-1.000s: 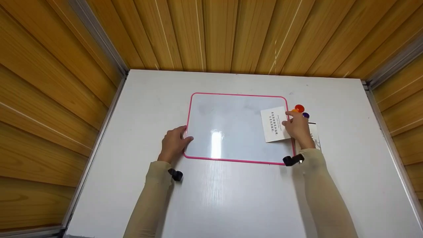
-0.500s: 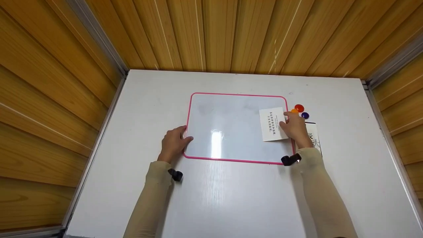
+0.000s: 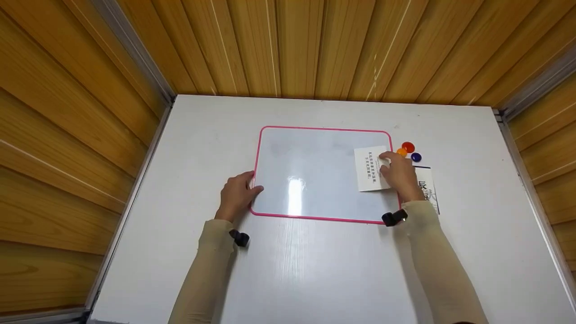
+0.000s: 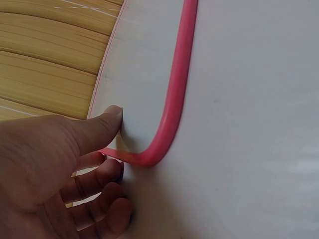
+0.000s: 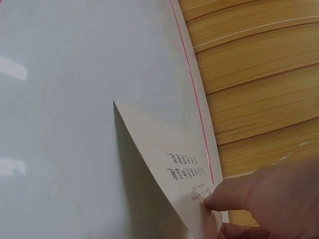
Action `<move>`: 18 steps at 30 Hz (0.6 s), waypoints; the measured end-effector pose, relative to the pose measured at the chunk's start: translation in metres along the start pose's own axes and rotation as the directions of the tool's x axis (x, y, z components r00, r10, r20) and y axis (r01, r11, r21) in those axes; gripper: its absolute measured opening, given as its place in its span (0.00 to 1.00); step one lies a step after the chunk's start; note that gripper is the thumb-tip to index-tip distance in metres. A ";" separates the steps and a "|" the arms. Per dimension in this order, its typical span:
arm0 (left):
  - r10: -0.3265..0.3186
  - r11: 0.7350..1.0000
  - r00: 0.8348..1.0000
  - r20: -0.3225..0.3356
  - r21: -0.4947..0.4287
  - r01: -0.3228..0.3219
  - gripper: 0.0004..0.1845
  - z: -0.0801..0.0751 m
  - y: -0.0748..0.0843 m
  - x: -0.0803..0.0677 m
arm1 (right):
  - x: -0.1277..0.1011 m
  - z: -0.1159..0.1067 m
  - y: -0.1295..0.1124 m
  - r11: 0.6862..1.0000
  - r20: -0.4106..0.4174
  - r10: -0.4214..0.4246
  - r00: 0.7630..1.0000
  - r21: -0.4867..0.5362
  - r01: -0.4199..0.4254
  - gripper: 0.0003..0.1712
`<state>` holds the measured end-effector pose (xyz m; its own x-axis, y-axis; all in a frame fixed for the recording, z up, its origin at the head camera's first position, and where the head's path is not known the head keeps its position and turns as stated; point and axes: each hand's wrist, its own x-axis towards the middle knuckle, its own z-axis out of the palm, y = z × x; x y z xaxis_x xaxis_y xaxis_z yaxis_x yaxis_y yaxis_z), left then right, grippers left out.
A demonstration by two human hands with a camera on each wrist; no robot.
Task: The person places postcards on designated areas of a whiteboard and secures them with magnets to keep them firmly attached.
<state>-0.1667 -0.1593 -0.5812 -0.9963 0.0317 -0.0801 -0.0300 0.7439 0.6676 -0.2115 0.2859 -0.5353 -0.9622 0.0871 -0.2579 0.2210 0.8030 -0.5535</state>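
A person's left hand (image 3: 235, 194) grips one pink-framed rectangular whiteboard (image 3: 315, 173), the right hand (image 3: 399, 174) pinches one printed white card (image 3: 370, 170), beside three round coloured magnets (image 3: 408, 150).

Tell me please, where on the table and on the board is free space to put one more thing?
Bare room: the whiteboard surface between the left hand and the card; the table strip between both sleeves; the strip beyond the board. Crowded: right of the board, where the magnets, a printed sheet and the right hand sit close.
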 end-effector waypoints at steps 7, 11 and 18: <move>-0.002 1.000 1.000 -0.005 -0.010 0.002 0.31 -0.001 0.001 -0.001 | 0.001 0.001 -0.004 0.999 0.039 0.000 0.999 -0.038 0.001 0.27; 0.003 1.000 1.000 -0.007 -0.007 -0.003 0.30 -0.001 0.001 -0.001 | 0.000 0.003 -0.006 1.000 0.052 0.014 0.999 -0.023 -0.013 0.31; -0.002 1.000 1.000 -0.003 -0.008 0.002 0.31 -0.001 0.001 -0.002 | 0.001 0.006 -0.007 0.999 0.058 -0.004 0.998 -0.038 0.006 0.37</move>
<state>-0.1653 -0.1591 -0.5793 -0.9965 0.0285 -0.0790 -0.0323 0.7387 0.6733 -0.2132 0.2766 -0.5368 -0.9522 0.0499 -0.3014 0.2093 0.8253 -0.5245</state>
